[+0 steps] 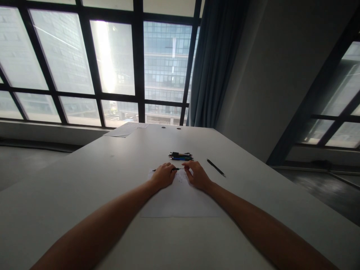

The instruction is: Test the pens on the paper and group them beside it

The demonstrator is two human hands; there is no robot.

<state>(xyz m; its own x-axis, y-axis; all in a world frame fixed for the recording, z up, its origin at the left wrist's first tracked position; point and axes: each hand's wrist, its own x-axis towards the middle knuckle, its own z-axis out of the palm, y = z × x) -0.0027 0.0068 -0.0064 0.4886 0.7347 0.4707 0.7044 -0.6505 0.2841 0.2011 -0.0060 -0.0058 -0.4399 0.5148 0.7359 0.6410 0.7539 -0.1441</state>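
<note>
My left hand is closed round a dark pen, which lies sideways in it with its thin tip pointing right. Close to that tip, my right hand has its thumb and fingers pinched together; anything between them is too small to make out. Both hands are over the upper part of a white sheet of paper, which carries some small scribbles between them. Just beyond the hands lies a bunch of several pens, mostly black with one blue. Another black pen lies slanted to the right of my right hand.
A long white table runs away toward the windows. Sheets of paper lie at its far left corner, and two dark round spots sit near the far edge. A blue curtain hangs beyond, beside a grey wall.
</note>
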